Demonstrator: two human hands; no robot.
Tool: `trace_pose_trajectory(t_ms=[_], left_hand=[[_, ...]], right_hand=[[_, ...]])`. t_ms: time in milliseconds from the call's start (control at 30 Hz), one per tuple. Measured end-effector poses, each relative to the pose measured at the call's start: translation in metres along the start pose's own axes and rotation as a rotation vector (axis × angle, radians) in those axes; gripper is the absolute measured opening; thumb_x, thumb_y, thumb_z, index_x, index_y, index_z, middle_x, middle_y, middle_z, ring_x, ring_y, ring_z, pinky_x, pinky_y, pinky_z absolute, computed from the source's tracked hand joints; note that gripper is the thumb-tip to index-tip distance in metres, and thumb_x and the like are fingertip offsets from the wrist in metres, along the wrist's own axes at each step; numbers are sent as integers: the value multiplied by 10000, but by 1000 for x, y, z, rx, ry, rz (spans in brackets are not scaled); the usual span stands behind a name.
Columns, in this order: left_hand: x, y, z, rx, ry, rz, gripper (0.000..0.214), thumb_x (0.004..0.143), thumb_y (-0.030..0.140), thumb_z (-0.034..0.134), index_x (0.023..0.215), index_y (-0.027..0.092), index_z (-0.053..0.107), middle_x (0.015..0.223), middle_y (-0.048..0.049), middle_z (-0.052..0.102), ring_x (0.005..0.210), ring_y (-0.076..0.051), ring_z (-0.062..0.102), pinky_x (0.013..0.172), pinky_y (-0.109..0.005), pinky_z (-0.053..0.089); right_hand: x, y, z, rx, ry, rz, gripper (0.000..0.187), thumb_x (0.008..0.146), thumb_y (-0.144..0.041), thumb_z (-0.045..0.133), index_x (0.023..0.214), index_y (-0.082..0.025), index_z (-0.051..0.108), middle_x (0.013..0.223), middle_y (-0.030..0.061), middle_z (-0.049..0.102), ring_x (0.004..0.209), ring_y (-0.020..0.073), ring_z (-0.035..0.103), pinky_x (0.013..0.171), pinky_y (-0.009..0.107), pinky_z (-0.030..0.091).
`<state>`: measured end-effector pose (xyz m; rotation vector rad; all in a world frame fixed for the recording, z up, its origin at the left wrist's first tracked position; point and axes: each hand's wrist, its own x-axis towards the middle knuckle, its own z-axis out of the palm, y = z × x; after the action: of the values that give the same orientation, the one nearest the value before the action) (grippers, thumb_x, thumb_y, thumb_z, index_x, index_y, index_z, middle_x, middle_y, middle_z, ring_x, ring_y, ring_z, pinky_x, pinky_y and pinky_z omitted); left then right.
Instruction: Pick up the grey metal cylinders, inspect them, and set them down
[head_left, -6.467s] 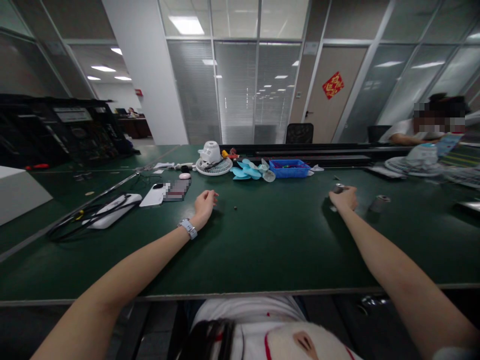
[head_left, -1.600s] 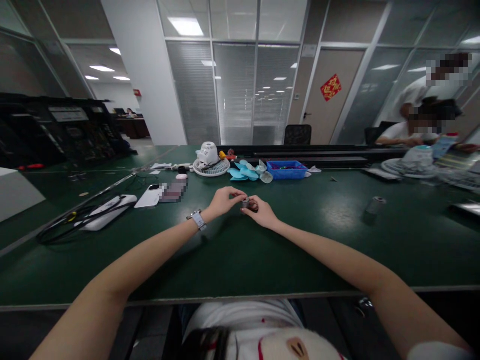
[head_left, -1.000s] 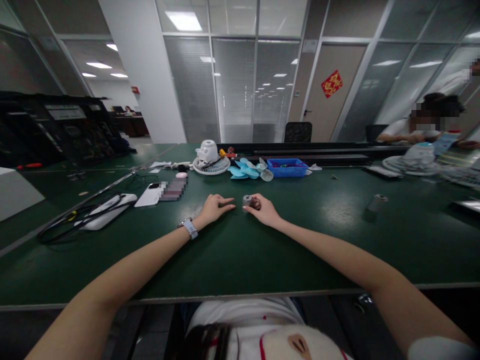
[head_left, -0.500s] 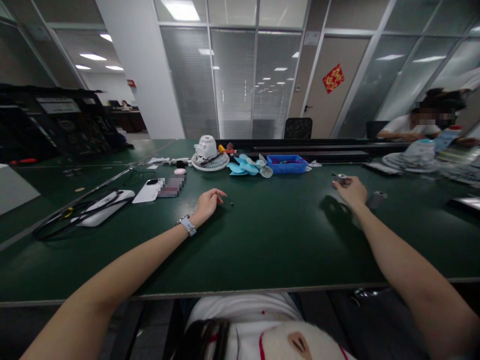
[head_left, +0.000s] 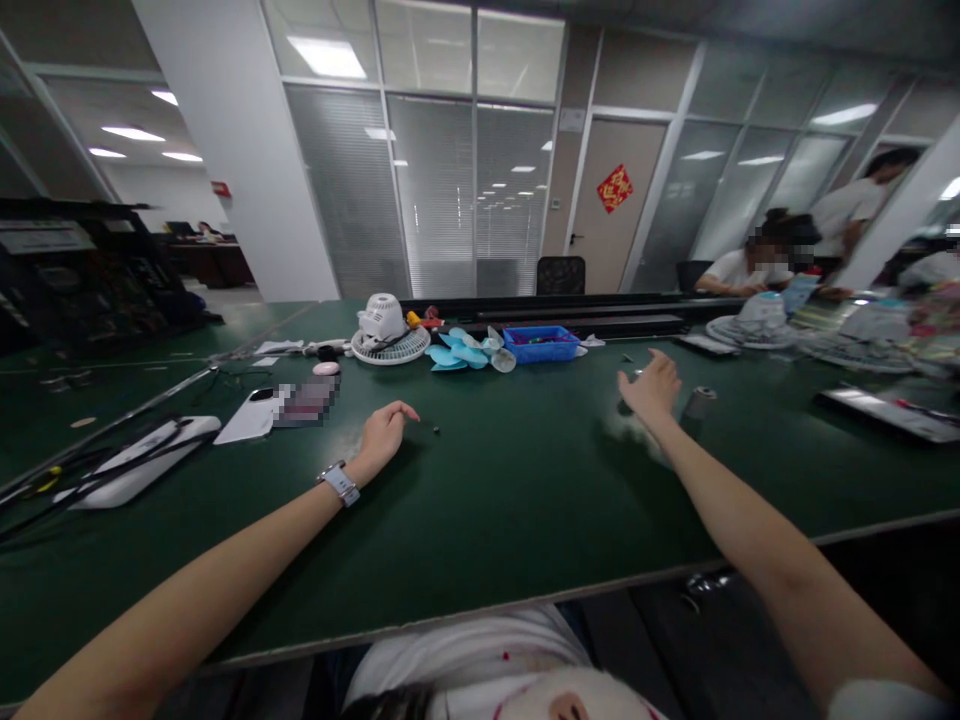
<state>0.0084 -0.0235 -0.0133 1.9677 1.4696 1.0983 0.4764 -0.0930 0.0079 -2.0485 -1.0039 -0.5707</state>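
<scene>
My left hand [head_left: 384, 436], with a watch [head_left: 340, 483] on its wrist, rests on the green table [head_left: 495, 510], loosely bent, its index finger stretched out and nothing seen in it. Just beyond those fingertips lies a tiny dark part [head_left: 436, 429]. At the right, my right hand [head_left: 654, 388] is open, fingers spread, beside and partly over a small metal part [head_left: 625, 404] that it mostly hides. A grey metal cylinder [head_left: 700, 402] stands to the right of this hand. Past the fingers lies a small thin piece [head_left: 628, 358].
Along the back are a white fan body [head_left: 382, 318] on a round grille [head_left: 390, 346], light-blue fan blades [head_left: 459, 350] and a blue tray [head_left: 541, 345]. Phones [head_left: 246, 417] and a white device with black cable [head_left: 146, 470] lie left. Other people sit and stand at far right.
My right hand has let go of the small metal part and spread its fingers. The view has turned to the right. My left hand stays near the tiny dark part.
</scene>
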Motion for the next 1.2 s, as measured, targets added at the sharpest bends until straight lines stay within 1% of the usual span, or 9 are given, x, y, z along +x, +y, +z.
trace_pose_trajectory(t_ms=[67, 200, 300, 433, 600, 933, 1067, 1133, 1200], left_hand=[[1, -1, 1, 22, 4, 2, 302, 738, 239, 378, 768, 197, 675, 604, 3, 564, 587, -172, 514, 575, -268, 339], [1, -1, 0, 56, 41, 8, 278, 737, 231, 379, 720, 204, 656, 583, 1, 545, 594, -178, 516, 574, -269, 333], [-1, 2, -2, 78, 76, -22, 265, 736, 216, 376, 696, 207, 638, 564, -1, 533, 591, -181, 511, 570, -270, 327], [-4, 6, -4, 87, 87, -47, 261, 738, 204, 372, 695, 210, 629, 567, -2, 542, 599, -184, 518, 572, -270, 328], [-4, 5, -4, 80, 72, -21, 254, 742, 213, 382, 695, 210, 632, 606, -5, 573, 613, -181, 526, 580, -267, 334], [-3, 1, -3, 92, 82, -4, 261, 753, 218, 390, 701, 216, 646, 567, -1, 563, 578, -183, 518, 558, -270, 329], [-2, 0, -3, 93, 78, 0, 264, 755, 216, 390, 704, 216, 649, 568, 0, 564, 588, -182, 522, 566, -267, 332], [-2, 1, -2, 92, 79, -2, 265, 755, 209, 384, 696, 214, 642, 572, -1, 563, 594, -181, 522, 572, -267, 331], [-3, 3, -2, 90, 76, -9, 263, 754, 204, 381, 690, 211, 636, 575, -2, 560, 599, -180, 521, 577, -266, 331]], right_hand=[[-19, -41, -6, 118, -39, -304, 510, 843, -288, 597, 1302, -94, 489, 1322, 227, 538, 1257, 350, 483, 1024, 519, 379], [-76, -131, -6, 366, -509, -885, 354, 934, -339, 505, 1239, -207, 626, 1332, 113, 595, 1235, 258, 548, 1046, 454, 415], [-116, -181, -1, 424, -720, -1064, 413, 957, -343, 492, 1339, -209, 578, 1423, 104, 532, 1291, 248, 517, 1050, 452, 424], [-143, -211, 9, 443, -827, -1129, 394, 975, -275, 477, 1338, -173, 589, 1389, 106, 563, 1267, 233, 546, 1044, 406, 439], [-150, -211, 16, 516, -808, -1059, 329, 971, -304, 516, 1227, -175, 675, 1253, 77, 666, 1167, 203, 620, 995, 332, 467], [-148, -205, 6, 451, -691, -1053, 247, 958, -348, 545, 1061, -229, 736, 1100, 29, 727, 990, 188, 672, 891, 323, 483], [-99, -158, -5, 345, -546, -1034, 235, 956, -336, 547, 1032, -224, 740, 1063, 41, 732, 974, 201, 666, 874, 331, 466], [-60, -118, -14, 231, -423, -892, 242, 952, -330, 543, 1026, -219, 745, 1063, 60, 728, 985, 227, 654, 890, 351, 453], [-21, -74, -24, 102, -259, -642, 272, 954, -343, 523, 1056, -216, 742, 1103, 88, 712, 1028, 257, 630, 908, 375, 437]])
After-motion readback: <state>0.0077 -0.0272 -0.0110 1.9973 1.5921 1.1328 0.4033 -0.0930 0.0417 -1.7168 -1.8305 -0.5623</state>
